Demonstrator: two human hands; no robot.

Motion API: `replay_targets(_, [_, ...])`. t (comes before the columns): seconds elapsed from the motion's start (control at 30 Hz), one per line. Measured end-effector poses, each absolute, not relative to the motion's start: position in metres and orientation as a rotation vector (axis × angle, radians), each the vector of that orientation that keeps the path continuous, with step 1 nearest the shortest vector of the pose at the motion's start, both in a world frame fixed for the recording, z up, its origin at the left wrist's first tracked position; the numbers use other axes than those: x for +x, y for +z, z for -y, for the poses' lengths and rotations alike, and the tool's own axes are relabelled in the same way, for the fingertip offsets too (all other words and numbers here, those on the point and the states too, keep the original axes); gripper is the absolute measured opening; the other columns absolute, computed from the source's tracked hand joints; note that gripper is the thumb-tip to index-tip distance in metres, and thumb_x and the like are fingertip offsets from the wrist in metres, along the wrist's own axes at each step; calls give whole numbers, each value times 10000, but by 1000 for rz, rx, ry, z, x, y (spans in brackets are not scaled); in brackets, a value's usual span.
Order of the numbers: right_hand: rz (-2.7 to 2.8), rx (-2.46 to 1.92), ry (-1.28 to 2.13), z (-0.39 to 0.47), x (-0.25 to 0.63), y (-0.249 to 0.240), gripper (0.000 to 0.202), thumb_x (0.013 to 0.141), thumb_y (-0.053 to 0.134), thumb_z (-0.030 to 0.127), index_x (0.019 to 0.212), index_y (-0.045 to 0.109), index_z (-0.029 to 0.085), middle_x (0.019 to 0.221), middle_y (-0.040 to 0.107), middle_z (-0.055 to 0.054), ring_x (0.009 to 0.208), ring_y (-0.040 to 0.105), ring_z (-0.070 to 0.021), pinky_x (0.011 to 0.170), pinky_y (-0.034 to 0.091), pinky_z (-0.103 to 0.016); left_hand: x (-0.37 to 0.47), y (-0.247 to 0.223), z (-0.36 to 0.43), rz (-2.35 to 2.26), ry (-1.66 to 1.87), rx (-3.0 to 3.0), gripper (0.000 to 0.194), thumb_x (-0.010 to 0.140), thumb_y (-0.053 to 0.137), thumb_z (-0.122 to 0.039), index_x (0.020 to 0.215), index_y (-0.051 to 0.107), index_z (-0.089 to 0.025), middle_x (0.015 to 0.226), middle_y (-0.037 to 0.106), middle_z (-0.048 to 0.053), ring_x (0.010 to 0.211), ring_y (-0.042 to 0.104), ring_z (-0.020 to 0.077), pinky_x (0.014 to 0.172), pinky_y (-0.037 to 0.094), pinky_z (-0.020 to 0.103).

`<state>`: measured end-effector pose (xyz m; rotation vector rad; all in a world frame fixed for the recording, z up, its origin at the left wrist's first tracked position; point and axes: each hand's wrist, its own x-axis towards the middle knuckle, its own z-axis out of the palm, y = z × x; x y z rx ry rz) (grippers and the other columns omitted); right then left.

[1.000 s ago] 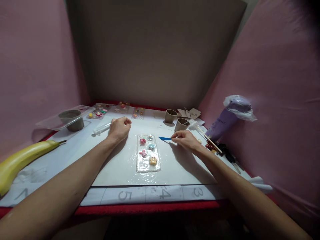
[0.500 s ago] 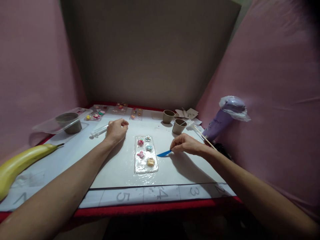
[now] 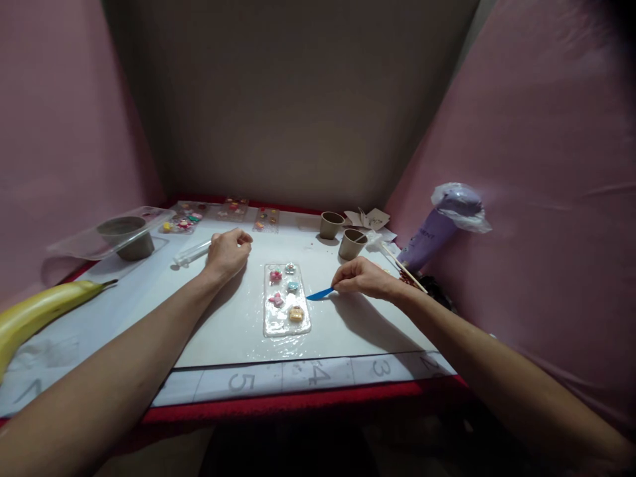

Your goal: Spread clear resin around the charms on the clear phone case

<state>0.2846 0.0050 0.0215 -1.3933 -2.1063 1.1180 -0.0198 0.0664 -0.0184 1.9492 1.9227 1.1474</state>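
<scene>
A clear phone-case-shaped slab [image 3: 287, 324] lies on the white board [image 3: 223, 341], covered in a glossy transparent layer. Several small charms are set in it, among them a yellow one [image 3: 296, 313] and a pink one [image 3: 276, 300]. To its right, my right hand [image 3: 362, 277] pinches a small blue plastic knife [image 3: 319, 294], whose tip is close to the slab's right edge. My left hand [image 3: 229, 252] rests on the board up and left of the slab, fingers curled, with nothing visible in them. Beside it lies a clear plastic syringe [image 3: 191, 254], partly hidden by the hand.
Two brown cups [image 3: 331, 225] stand at the back right near a wooden stick [image 3: 405, 268] and a purple bag [image 3: 427, 238]. More charm-decorated clear pieces [image 3: 267, 220] lie along the back. At left are a lidded dark pot [image 3: 134, 246] and a banana [image 3: 50, 308].
The whole view has shifted slightly, moving the scene a little left and up. Both hands keep nearly the same places, and the blue knife remains in my right hand beside the slab.
</scene>
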Motion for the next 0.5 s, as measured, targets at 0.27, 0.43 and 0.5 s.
replay_targets(0.27, [2195,-1354,1179,18,290,24,131,683,627,178,727,748,161,599,616,22,542,456,-76,501,307,-213,-17,-17,-64,-1919,1148,1951,242,721,527,-189,876,712,-210,914,713,91,937,612,284,871,475,400])
replay_targets(0.43, [2231,-1316,1237,30,290,24,146,696,613,166,741,751,163,606,627,24,539,452,-72,493,308,-201,-15,-15,-64,-1951,1136,1927,207,737,528,-195,843,705,-212,905,722,81,923,617,273,861,476,388])
replay_targets(0.5, [2204,-1320,1291,33,291,26,125,691,630,179,725,749,162,596,633,23,535,465,-76,494,318,-203,-15,-15,-65,-1953,1152,1943,208,737,525,-195,838,706,-209,898,722,82,934,615,274,872,472,389])
